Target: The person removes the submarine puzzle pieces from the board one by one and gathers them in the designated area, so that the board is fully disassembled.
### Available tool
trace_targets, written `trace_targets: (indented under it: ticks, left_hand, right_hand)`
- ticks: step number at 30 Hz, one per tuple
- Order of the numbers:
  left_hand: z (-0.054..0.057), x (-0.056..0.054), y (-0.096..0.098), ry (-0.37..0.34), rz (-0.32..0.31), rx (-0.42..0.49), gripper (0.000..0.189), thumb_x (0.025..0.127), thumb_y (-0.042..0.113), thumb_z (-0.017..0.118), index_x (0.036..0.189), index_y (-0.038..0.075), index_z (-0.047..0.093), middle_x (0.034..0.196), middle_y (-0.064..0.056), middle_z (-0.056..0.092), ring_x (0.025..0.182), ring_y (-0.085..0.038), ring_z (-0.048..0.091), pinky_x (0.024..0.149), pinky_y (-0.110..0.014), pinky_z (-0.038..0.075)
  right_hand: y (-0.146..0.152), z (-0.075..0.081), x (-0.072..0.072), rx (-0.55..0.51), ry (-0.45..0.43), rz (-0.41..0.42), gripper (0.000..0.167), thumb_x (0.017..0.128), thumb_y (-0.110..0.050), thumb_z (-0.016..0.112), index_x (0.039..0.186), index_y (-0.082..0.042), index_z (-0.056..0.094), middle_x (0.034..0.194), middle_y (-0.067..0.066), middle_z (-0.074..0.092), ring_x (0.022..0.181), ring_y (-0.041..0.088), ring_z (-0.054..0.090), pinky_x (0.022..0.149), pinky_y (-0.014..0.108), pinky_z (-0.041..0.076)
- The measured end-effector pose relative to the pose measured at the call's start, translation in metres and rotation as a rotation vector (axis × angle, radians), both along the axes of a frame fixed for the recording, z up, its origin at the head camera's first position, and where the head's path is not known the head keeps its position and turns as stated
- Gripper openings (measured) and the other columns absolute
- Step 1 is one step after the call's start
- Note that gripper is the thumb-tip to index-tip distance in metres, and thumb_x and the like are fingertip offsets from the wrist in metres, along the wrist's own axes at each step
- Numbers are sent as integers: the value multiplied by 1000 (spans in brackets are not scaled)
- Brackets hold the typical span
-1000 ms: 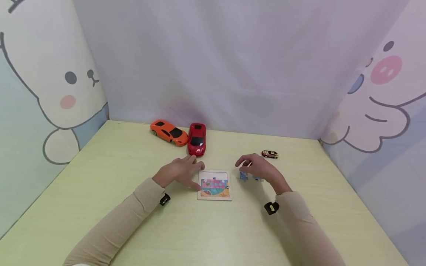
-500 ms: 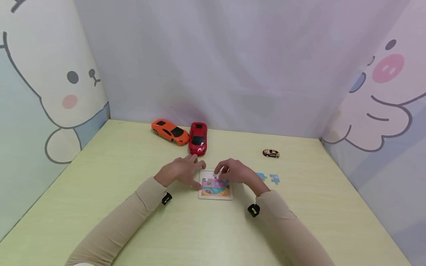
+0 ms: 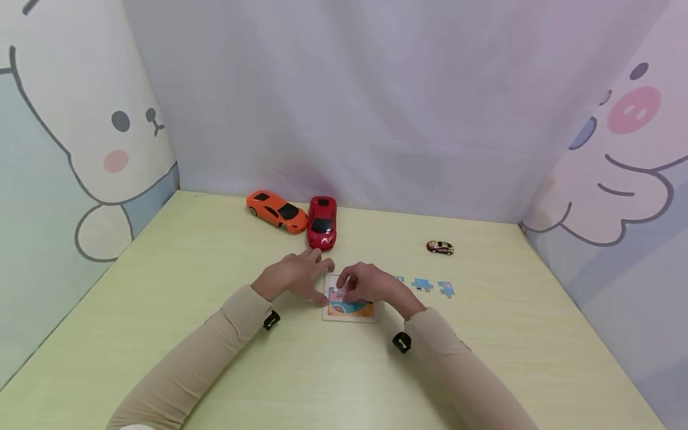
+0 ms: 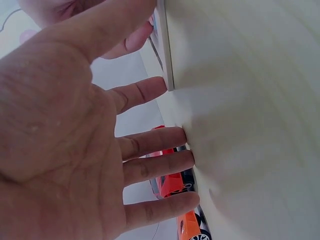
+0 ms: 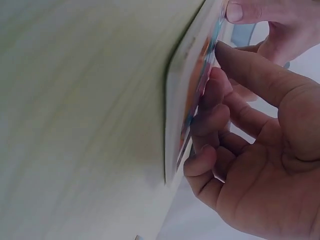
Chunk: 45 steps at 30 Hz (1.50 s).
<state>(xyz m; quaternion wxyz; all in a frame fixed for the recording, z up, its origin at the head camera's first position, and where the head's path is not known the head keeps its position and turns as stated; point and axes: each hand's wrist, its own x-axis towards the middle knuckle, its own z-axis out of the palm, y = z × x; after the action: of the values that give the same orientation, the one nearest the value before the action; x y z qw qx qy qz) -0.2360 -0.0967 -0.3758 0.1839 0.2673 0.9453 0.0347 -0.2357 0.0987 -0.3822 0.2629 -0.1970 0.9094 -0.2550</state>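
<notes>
The puzzle tray (image 3: 350, 321) lies flat near the middle of the table (image 3: 301, 370), with a partly filled picture (image 3: 346, 309) inside its pale rim. My right hand (image 3: 372, 283) is over the tray's far right part, fingers curled and the thumb tip against the picture; I cannot tell whether a piece is pinched between them. My left hand (image 3: 295, 276) is at the tray's left side, fingers loosely spread and gripping nothing, with the thumb and index finger at the rim.

Just right of the tray I have three loose blue pieces (image 3: 422, 285) in a row, the leftmost partly hidden behind the right hand. Beyond the left hand's fingertips stands a red car (image 3: 322, 223), with an orange car (image 3: 276, 212) close on its left. A small patterned car (image 3: 441, 247) sits far right, beyond the pieces. A pale curtain (image 3: 344, 119) hangs behind the table.
</notes>
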Motion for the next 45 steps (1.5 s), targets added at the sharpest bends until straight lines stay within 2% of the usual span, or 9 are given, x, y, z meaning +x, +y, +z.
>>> trace_targets:
  ticks: [5, 17, 22, 28, 39, 45]
  left_hand:
    - [3, 0, 1, 0, 7, -1, 67, 82, 52, 78, 135, 24, 49, 119, -7, 46, 116, -22, 45, 88, -44, 48]
    - [0, 3, 7, -17, 9, -13, 65, 83, 52, 77, 133, 20, 48, 113, -7, 45, 109, -22, 45, 83, -39, 47]
    - [1, 5, 7, -28, 16, -22, 65, 84, 52, 76, 134, 21, 47, 114, -7, 45, 110, -23, 45, 84, -40, 47]
    - [2, 5, 7, -27, 10, -34, 67, 84, 53, 75, 135, 20, 46, 114, -7, 44, 109, -23, 45, 84, -41, 47]
    - [0, 5, 6, -21, 23, -70, 68, 86, 55, 72, 137, 21, 44, 117, -6, 44, 111, -22, 44, 87, -39, 46]
    - [3, 6, 5, -31, 27, -24, 67, 84, 52, 76, 135, 19, 46, 115, -8, 45, 111, -24, 45, 86, -42, 47]
  right_hand:
    - [-1, 1, 0, 4, 1, 12, 21, 89, -11, 76, 107, -14, 67, 87, 3, 60, 83, 18, 54, 71, 27, 48]
    - [0, 2, 4, 7, 6, 14, 24, 89, -8, 76, 108, -12, 60, 89, 3, 59, 87, 19, 54, 77, 29, 48]
    - [1, 0, 5, -32, 33, -3, 16, 92, -9, 73, 102, -12, 62, 90, 1, 60, 87, 18, 54, 80, 30, 49]
    - [5, 3, 5, -73, 67, 0, 5, 94, -13, 71, 95, -12, 65, 87, -1, 62, 85, 16, 55, 78, 29, 48]
    - [25, 15, 0, -102, 89, -3, 5, 94, -13, 71, 94, -9, 67, 87, 0, 63, 80, 16, 55, 72, 28, 48]
    - [51, 18, 1, -118, 106, -10, 6, 94, -14, 71, 92, -9, 68, 85, 0, 64, 78, 16, 55, 69, 29, 47]
